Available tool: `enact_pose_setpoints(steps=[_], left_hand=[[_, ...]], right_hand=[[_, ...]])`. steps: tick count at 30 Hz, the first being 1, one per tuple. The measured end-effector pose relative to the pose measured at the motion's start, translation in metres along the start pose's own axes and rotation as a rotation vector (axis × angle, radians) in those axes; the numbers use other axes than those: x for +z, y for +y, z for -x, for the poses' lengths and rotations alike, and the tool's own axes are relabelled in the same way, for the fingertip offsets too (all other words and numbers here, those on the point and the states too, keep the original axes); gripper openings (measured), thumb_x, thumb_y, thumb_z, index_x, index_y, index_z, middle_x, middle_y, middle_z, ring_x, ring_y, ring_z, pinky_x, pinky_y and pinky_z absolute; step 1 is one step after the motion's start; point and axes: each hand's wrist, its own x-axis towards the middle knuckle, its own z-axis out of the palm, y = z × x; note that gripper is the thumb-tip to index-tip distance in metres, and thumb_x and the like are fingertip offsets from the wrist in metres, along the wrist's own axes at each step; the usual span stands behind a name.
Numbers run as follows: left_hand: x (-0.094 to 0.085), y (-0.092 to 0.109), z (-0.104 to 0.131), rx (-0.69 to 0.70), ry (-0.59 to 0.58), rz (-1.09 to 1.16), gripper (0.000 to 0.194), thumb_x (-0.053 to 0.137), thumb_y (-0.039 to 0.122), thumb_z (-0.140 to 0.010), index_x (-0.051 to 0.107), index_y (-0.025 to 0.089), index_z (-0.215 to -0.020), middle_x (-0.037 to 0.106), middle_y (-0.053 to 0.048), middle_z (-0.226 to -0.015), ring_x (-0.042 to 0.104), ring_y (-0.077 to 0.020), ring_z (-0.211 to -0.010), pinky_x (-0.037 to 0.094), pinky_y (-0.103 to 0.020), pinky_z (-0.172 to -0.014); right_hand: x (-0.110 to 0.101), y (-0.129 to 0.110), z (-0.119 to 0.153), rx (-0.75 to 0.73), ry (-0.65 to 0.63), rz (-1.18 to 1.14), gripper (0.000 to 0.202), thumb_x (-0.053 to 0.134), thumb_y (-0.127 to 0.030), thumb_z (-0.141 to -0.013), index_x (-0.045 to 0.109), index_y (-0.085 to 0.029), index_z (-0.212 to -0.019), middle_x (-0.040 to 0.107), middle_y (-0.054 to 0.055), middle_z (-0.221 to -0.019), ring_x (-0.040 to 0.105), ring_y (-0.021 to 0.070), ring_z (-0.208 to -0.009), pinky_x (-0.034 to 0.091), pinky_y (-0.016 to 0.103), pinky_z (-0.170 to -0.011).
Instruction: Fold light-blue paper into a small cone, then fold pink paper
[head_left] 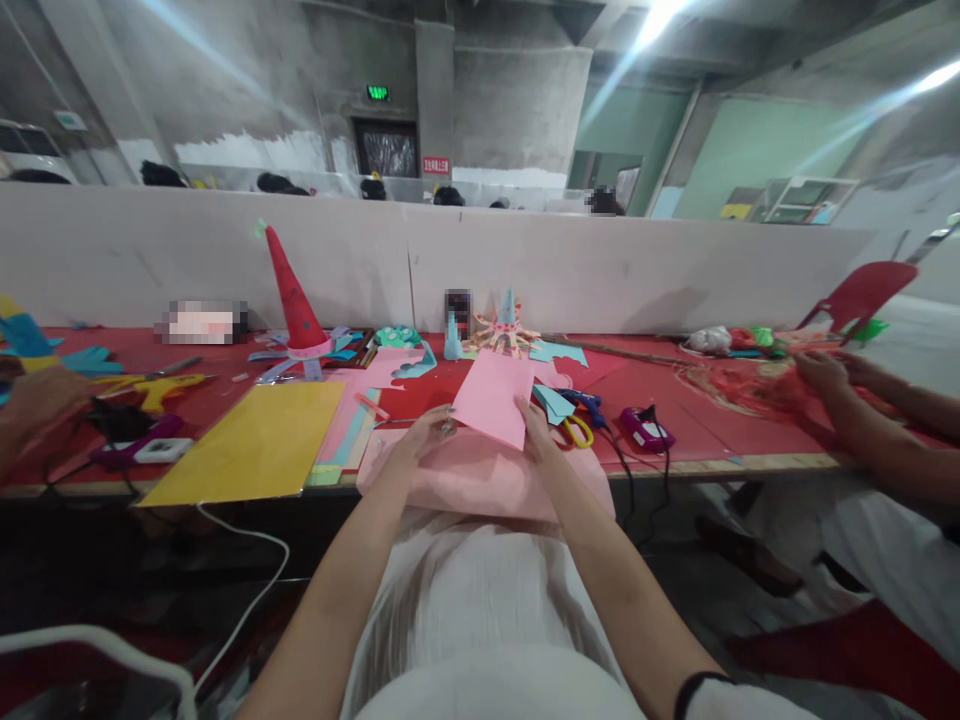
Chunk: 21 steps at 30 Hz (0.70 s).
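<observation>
A pink sheet (493, 395) is held up, tilted, above the table's front edge. My left hand (431, 432) has its fingers at the sheet's lower left corner. At the sheet's right edge, my right hand (534, 430) grips it with fingers and thumb. Beneath both hands lies a larger pink piece (495, 482) that hangs over the edge. Folded light blue paper (553, 403) and yellow-handled scissors (579, 432) are just right of my right hand. Behind the sheet stands a small blue cone (508, 305) on a ring with many strips.
A yellow sheet (251, 445) lies left, with a red cone hat (296, 305) behind it. Rightward are a blue glue gun (589, 402) and a purple box (646, 430) with cords. Other people's hands work at both sides. A white partition (360, 260) runs behind the table.
</observation>
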Motion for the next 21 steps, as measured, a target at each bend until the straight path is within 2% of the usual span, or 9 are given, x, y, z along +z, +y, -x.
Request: enact_pose_setpoints(steps=[8,14,21], left_hand=[[0.005,0.003,0.003,0.012,0.033,0.006,0.014,0.059,0.007,-0.056,0.061,0.013,-0.069,0.060,-0.001,-0.062,0.055,-0.0108,-0.057,0.043,-0.021,-0.058],[0.005,0.003,0.003,0.001,-0.057,0.014,0.008,0.061,0.011,-0.056,0.057,0.013,-0.063,0.053,0.003,-0.050,0.049,-0.0078,-0.046,0.040,-0.020,-0.051],[0.015,0.006,0.005,0.031,0.052,-0.008,0.011,0.060,0.013,-0.059,0.058,0.015,-0.070,0.061,0.000,-0.064,0.057,-0.0122,-0.061,0.044,-0.023,-0.062]], right_hand=[[-0.001,-0.002,-0.005,0.016,0.028,0.097,0.018,0.058,-0.035,-0.070,0.057,-0.018,-0.066,0.058,0.003,-0.061,0.058,0.0176,-0.071,0.050,0.030,-0.060],[0.002,-0.002,-0.004,0.013,0.046,0.084,0.019,0.057,-0.037,-0.071,0.056,-0.018,-0.067,0.058,0.003,-0.061,0.057,0.0162,-0.068,0.049,0.030,-0.059],[0.000,0.002,-0.003,0.008,0.054,0.101,0.030,0.063,-0.044,-0.065,0.053,-0.016,-0.064,0.058,0.002,-0.056,0.056,0.0162,-0.062,0.046,0.028,-0.055]])
